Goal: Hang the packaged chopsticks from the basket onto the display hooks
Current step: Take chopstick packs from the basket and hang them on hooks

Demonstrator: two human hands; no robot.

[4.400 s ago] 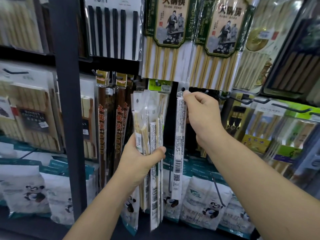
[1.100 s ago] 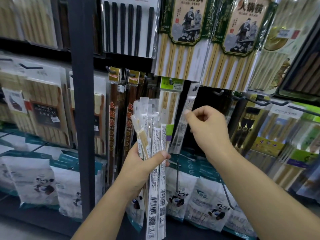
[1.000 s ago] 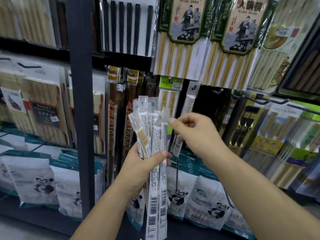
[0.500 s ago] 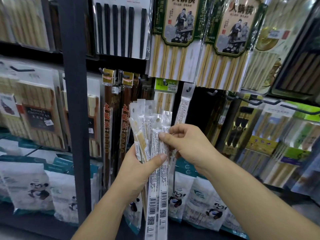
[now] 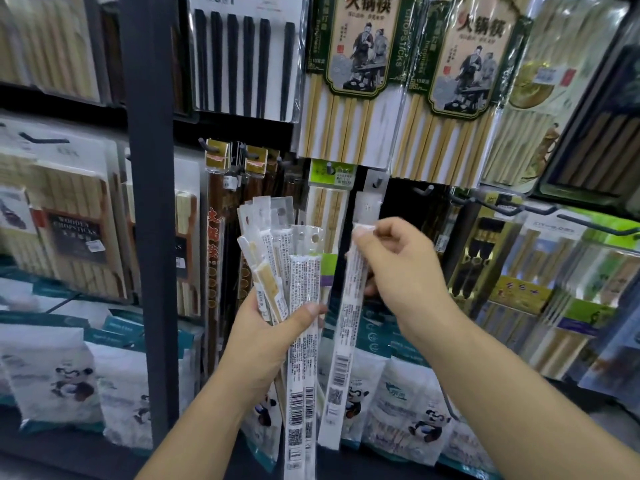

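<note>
Since the hang-holes sit in the top tabs, the left hand (image 5: 273, 327) grips the bundle (image 5: 301, 271) low down, thumb clamped across the front, tabs fanned upward where one can be picked off. Right hand (image 5: 398, 265) pinches a single pack (image 5: 346, 323) by its top tab; pack dangles free, slightly tilted, just beside the bundle. Holding it by the tab leaves the hole end leading, ready for a hook. One hung pack (image 5: 372, 192) is already up, directly above the right hand; a bare hook (image 5: 424, 191) juts out just right of it. Likely target is one of these two; can't tell which. Basket not in view.

Setting: shop display wall, dark upright post (image 5: 152, 202) at left, rows of boxed sets (image 5: 360, 81) overhead, panda bags (image 5: 62, 372) on the bottom tier
</note>
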